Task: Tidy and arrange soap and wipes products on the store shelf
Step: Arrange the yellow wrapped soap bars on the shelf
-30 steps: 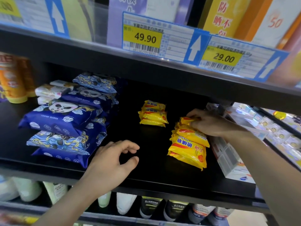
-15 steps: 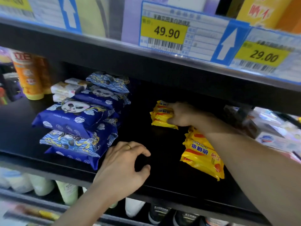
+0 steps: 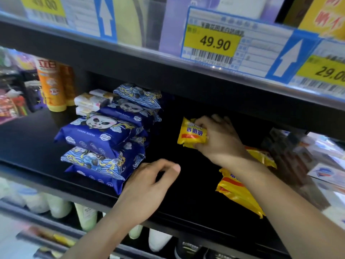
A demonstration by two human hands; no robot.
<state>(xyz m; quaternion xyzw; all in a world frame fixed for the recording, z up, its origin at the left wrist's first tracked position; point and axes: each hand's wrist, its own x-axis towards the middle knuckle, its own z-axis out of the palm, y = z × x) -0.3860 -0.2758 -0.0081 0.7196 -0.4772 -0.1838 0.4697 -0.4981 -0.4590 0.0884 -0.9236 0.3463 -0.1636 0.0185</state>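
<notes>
Black store shelf [image 3: 186, 199], middle tier. Right hand [image 3: 220, 141]: grip curled round a yellow plastic-wrapped soap pack [image 3: 192, 134], held toward the shelf's back. Left hand [image 3: 147, 186]: grip empty, fingers loosely bent, beside a stack of dark blue panda-print wipes packs [image 3: 104, 144] at left. More yellow soap packs [image 3: 240, 191] lie stacked at right, beneath the right forearm.
</notes>
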